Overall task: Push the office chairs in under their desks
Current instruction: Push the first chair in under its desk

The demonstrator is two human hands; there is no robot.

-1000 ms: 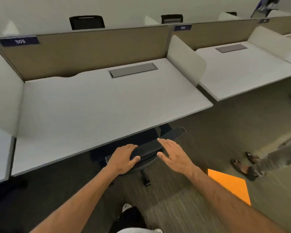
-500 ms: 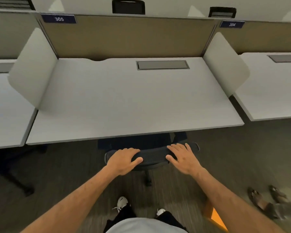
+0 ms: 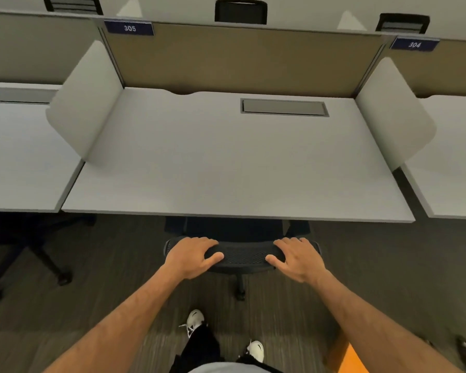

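Now left hand (image 3: 191, 258) and right hand (image 3: 297, 258) both grip curled over the chair backrest (image 3: 242, 254) top, chair seat tucked under the table (image 3: 226, 170) near edge.

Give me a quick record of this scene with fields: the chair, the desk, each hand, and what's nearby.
chair: black mesh office chair, seat mostly under the desk, top of backrest showing at the front edge
desk: white desk, label 305 on the partition
left hand: left hand grips the backrest top
right hand: right hand rests on the backrest top, thumb on the near side
nearby: another chair base under the desk to the left
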